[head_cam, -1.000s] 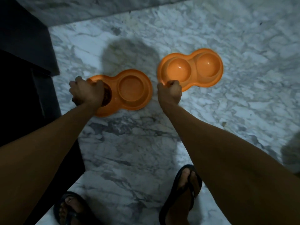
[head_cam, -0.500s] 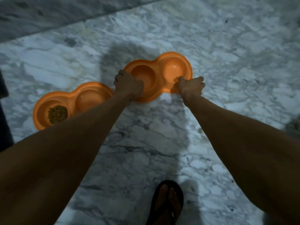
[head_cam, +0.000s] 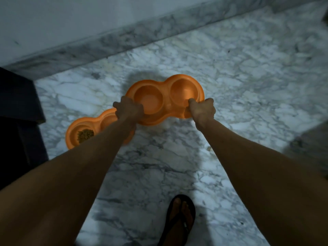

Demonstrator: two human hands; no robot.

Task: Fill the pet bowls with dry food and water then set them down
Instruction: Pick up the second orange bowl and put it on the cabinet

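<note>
Both hands gripping one orange double bowl [head_cam: 166, 98], left hand [head_cam: 128, 110] closed on its near left rim, right hand [head_cam: 202, 110] closed on its right end, both cups look bare, second orange double bowl [head_cam: 83, 129] on the marble floor [head_cam: 248, 86] just left, dry food [head_cam: 85, 135] in its left cup, foot in a black sandal [head_cam: 179, 221] below

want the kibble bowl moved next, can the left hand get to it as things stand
Probably yes, but not right away. The left hand is gripping the empty double bowl. The kibble bowl lies on the floor just below that arm with nothing over it, so once the grip lets go it looks reachable.
</note>
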